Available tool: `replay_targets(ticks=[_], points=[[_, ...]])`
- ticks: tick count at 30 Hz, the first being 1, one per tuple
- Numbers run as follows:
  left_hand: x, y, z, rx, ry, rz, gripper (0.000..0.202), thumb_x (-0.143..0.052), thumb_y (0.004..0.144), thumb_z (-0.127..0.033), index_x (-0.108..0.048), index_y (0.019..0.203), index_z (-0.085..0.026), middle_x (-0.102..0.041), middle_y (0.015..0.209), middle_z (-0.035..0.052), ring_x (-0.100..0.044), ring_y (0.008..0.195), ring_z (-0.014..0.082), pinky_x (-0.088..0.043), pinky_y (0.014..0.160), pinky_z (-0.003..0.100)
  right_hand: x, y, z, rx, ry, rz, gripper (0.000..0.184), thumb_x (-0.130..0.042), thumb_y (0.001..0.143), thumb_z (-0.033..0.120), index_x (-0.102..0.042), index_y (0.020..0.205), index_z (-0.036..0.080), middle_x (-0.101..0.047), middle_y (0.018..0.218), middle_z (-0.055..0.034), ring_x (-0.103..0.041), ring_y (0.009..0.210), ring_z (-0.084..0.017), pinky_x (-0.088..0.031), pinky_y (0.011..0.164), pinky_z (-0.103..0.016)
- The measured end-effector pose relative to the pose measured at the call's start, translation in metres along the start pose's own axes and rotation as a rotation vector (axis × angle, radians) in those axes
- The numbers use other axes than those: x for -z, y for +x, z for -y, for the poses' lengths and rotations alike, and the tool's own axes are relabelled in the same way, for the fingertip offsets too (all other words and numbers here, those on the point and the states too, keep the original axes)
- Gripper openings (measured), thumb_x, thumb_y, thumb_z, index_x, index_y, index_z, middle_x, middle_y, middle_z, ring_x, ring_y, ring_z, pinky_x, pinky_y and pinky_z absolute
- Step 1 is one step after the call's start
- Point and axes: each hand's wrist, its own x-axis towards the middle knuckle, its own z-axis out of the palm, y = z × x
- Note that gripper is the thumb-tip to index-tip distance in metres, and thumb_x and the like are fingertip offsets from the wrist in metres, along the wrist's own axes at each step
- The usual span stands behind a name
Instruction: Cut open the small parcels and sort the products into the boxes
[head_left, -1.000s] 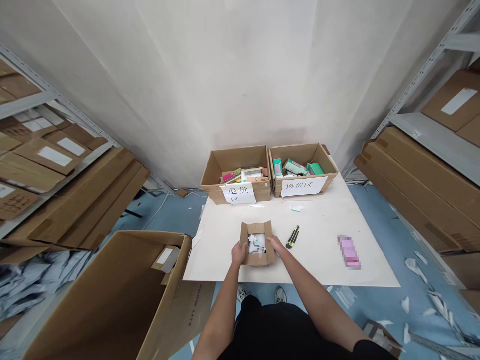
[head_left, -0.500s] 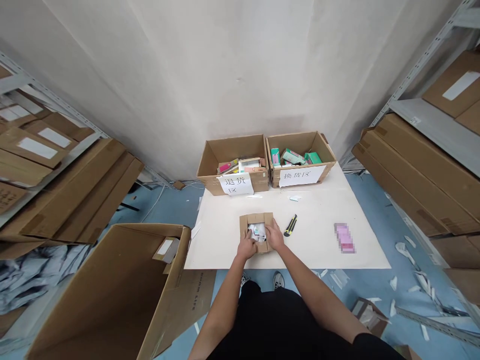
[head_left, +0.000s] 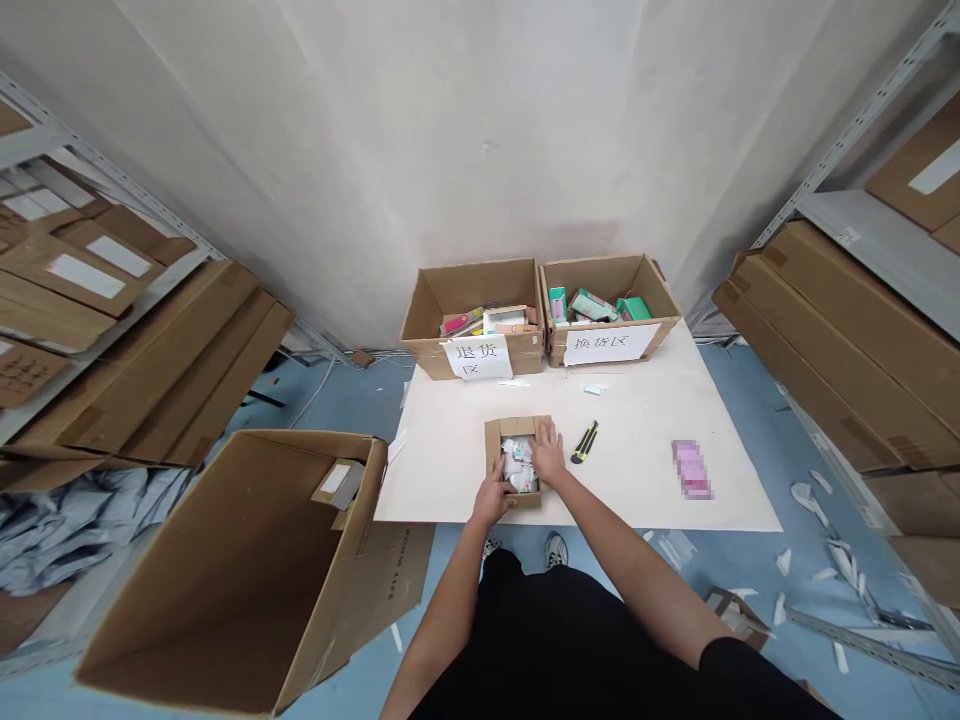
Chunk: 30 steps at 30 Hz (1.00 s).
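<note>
A small cardboard box (head_left: 493, 432) with its flaps folded out lies on the white table near the front edge. White wrapping and a small packet with some green print, the contents (head_left: 517, 462), show inside it. My left hand (head_left: 493, 492) is closed on the near left side of the box, its fingertips at the rim by the contents. My right hand (head_left: 549, 455) rests over the right flap with fingers stretched and somewhat apart, their tips at the opening. Just right of it lies a yellow and black utility knife (head_left: 585, 442).
Two labelled cartons, a left carton (head_left: 420, 350) and a right carton (head_left: 667, 325), stand at the back with small product boxes inside. A blurred pink item (head_left: 691, 470) lies at right. A large open carton (head_left: 217, 560) stands left. Shelves flank both sides.
My right hand has shifted from the box's right side further over its flap. My left fingers have drawn back from the contents toward the left rim, and more white wrapping shows.
</note>
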Motion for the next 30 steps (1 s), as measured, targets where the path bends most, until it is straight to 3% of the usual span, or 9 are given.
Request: replay_targets(ticks=[4, 7, 12, 16, 19, 23, 27, 30], points=[[-0.002, -0.005, -0.003, 0.005, 0.098, -0.030, 0.019, -0.085, 0.075, -0.019, -0.084, 0.093, -0.024, -0.019, 0.176, -0.0001, -0.011, 0.163, 0.0344, -0.027, 0.129, 0.053, -0.003, 0.013, 0.009, -0.080, 0.039, -0.054, 0.082, -0.055, 0.086, 0.009, -0.037, 0.164, 0.025, -0.011, 0.177, -0.0112, 0.006, 0.163, -0.038, -0.008, 0.126, -0.064], [-0.001, -0.011, -0.003, 0.004, 0.154, -0.049, 0.018, -0.083, 0.077, -0.018, -0.083, 0.094, -0.025, -0.020, 0.176, -0.0014, -0.014, 0.163, 0.0345, -0.028, 0.129, 0.055, 0.002, 0.031, 0.008, -0.065, 0.079, -0.125, 0.089, -0.054, 0.088, 0.012, -0.021, 0.169, 0.030, -0.007, 0.178, -0.0096, 0.005, 0.162, -0.038, -0.012, 0.125, -0.063], [0.001, -0.019, -0.002, 0.000, 0.186, -0.097, 0.011, -0.078, 0.083, -0.021, -0.082, 0.093, -0.023, -0.028, 0.174, 0.0006, -0.018, 0.162, 0.0333, -0.028, 0.129, 0.054, 0.013, 0.079, 0.003, -0.074, 0.097, -0.022, 0.088, -0.060, 0.088, 0.020, -0.025, 0.168, 0.028, -0.017, 0.175, -0.0140, -0.006, 0.161, -0.042, -0.019, 0.122, -0.064], [0.009, -0.020, 0.004, 0.027, 0.182, -0.099, 0.007, -0.077, 0.085, -0.022, -0.081, 0.091, -0.023, -0.033, 0.172, 0.0030, -0.023, 0.160, 0.0326, -0.034, 0.126, 0.052, 0.002, 0.104, -0.003, -0.062, 0.154, 0.098, 0.083, -0.057, 0.092, 0.026, -0.025, 0.168, 0.024, -0.028, 0.171, -0.0168, -0.018, 0.159, -0.037, -0.021, 0.123, -0.059], [0.022, -0.019, 0.015, 0.016, 0.181, -0.083, 0.006, -0.080, 0.084, -0.024, -0.081, 0.089, -0.023, -0.034, 0.171, 0.0033, -0.027, 0.158, 0.0334, -0.039, 0.122, 0.052, -0.010, 0.111, -0.002, -0.025, 0.175, 0.128, 0.078, -0.051, 0.097, 0.028, -0.020, 0.169, 0.019, -0.031, 0.169, -0.0182, -0.022, 0.159, -0.031, -0.018, 0.125, -0.053], [0.048, -0.019, 0.035, 0.016, 0.210, -0.120, 0.009, -0.075, 0.086, -0.021, -0.081, 0.092, -0.025, -0.036, 0.170, 0.0015, -0.025, 0.159, 0.0331, -0.039, 0.122, 0.054, -0.016, 0.118, 0.014, -0.101, 0.190, 0.138, 0.073, -0.047, 0.101, 0.031, -0.022, 0.169, 0.022, -0.029, 0.170, -0.0195, -0.027, 0.157, -0.035, -0.022, 0.123, -0.056], [0.069, -0.018, 0.053, 0.010, 0.213, -0.114, 0.011, -0.073, 0.086, -0.020, -0.082, 0.092, -0.025, -0.037, 0.170, 0.0005, -0.022, 0.160, 0.0349, -0.037, 0.123, 0.056, -0.011, 0.117, 0.044, -0.213, 0.082, 0.024, 0.082, -0.060, 0.096, 0.033, -0.024, 0.168, 0.026, -0.017, 0.174, -0.0208, -0.012, 0.160, -0.044, -0.015, 0.120, -0.069], [0.075, -0.011, 0.059, -0.055, 0.206, -0.068, 0.010, -0.075, 0.084, -0.017, -0.081, 0.089, -0.023, -0.034, 0.171, 0.0014, -0.018, 0.161, 0.0363, -0.033, 0.124, 0.057, -0.012, 0.105, 0.068, -0.149, -0.050, -0.135, 0.086, -0.070, 0.089, 0.024, -0.031, 0.166, 0.024, -0.008, 0.176, -0.0192, 0.004, 0.161, -0.042, -0.003, 0.121, -0.072]])
